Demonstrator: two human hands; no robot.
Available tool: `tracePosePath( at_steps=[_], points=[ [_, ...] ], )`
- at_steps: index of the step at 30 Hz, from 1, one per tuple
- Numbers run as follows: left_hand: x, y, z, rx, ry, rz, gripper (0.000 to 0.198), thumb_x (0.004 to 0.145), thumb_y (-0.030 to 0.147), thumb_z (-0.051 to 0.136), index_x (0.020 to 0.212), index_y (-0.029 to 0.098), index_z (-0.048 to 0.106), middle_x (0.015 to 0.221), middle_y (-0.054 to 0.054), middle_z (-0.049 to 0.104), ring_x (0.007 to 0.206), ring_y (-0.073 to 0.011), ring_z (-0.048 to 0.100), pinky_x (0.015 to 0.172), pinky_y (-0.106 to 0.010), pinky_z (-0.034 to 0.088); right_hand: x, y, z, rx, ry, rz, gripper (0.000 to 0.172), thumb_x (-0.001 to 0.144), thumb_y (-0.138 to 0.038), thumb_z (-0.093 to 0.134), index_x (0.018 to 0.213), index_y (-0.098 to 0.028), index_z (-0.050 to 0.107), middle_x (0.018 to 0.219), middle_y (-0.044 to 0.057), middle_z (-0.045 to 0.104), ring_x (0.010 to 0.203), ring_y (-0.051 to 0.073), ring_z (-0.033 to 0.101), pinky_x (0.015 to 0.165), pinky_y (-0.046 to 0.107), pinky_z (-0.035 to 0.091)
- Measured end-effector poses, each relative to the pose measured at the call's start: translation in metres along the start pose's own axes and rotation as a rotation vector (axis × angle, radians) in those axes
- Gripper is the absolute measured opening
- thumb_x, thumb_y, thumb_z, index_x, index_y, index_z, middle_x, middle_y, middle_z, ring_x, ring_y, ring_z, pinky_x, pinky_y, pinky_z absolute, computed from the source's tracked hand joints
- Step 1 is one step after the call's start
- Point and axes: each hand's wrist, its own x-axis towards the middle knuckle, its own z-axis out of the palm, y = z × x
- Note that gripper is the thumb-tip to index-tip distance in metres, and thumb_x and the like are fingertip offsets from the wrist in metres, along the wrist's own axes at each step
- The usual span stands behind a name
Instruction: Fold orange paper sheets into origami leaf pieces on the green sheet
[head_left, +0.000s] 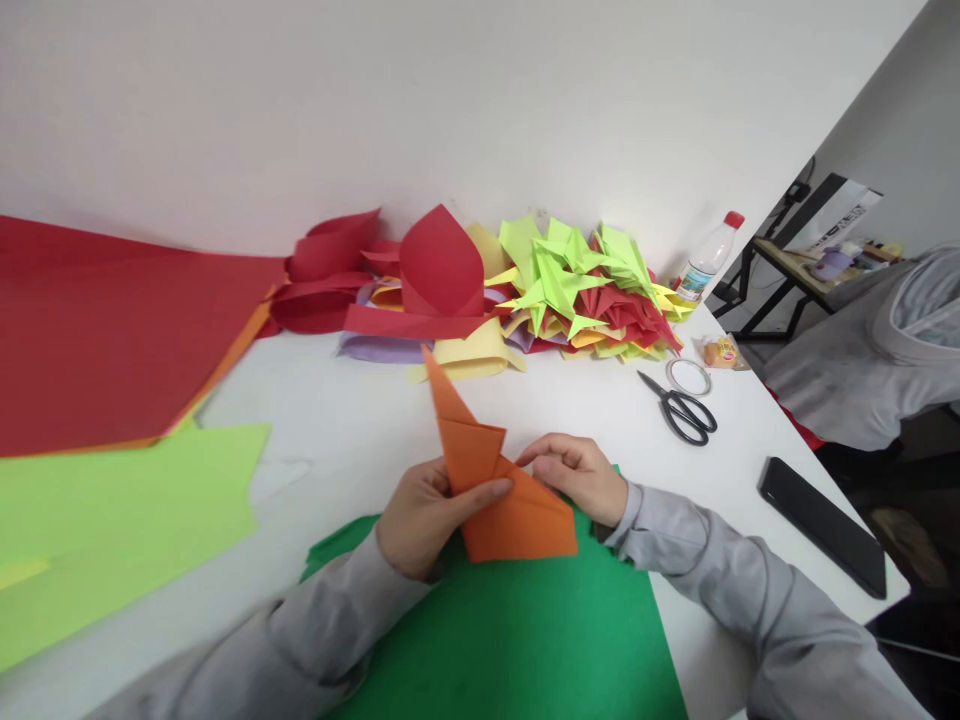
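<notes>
A folded orange paper (517, 515) is held up above a green sheet (540, 640), with a narrow point rising at its upper left. My left hand (431, 515) grips it at the left side, the thumb pressed across its front and the fingers partly hidden behind. At the upper right edge of the paper is my right hand (577, 475), its fingers curled with thumb and index finger near the fold. Whether those fingertips pinch the edge is too small to tell.
Large red (135, 340) and lime sheets (127, 520) lie left. Folded paper pieces (562, 280) are heaped along the wall. Scissors (684, 412), a tape roll (688, 377), a bottle (709, 258), a wrapped snack (721, 352) and a black phone (825, 525) are right. A person in grey (847, 350) is beyond.
</notes>
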Motion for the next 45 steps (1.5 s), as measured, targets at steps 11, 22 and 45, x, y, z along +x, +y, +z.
tracePosePath(
  at_steps=[11,22,45],
  points=[
    [0.003,0.003,-0.002,-0.278,0.161,0.020,0.042,0.045,0.034,0.089,0.077,0.015,0.070,0.080,-0.006,0.075,0.076,-0.0260,0.070,0.067,-0.035,0.059,-0.007,0.010,0.002,0.007,0.235,-0.020,0.039,0.065,-0.054,0.074,0.072,-0.016,0.069,0.054,-0.001,0.060,0.046,0.009,0.048,0.044,0.022,0.038],
    [0.003,0.002,-0.002,-0.257,0.203,0.031,0.037,0.046,0.030,0.088,0.075,0.016,0.071,0.081,-0.005,0.076,0.082,-0.0265,0.071,0.073,-0.036,0.060,-0.008,0.011,0.004,-0.048,0.384,-0.046,0.029,0.067,-0.046,0.075,0.070,-0.017,0.073,0.048,0.000,0.060,0.043,0.011,0.052,0.043,0.023,0.043],
    [-0.007,-0.003,0.000,0.009,0.076,0.040,0.025,0.051,0.032,0.085,0.066,0.016,0.073,0.066,-0.004,0.074,0.060,-0.0184,0.065,0.057,-0.026,0.053,-0.009,0.000,0.006,-0.204,0.024,-0.043,0.044,0.075,-0.058,0.062,0.062,-0.016,0.058,0.045,-0.008,0.037,0.044,0.005,0.028,0.042,0.022,0.023]
  ],
)
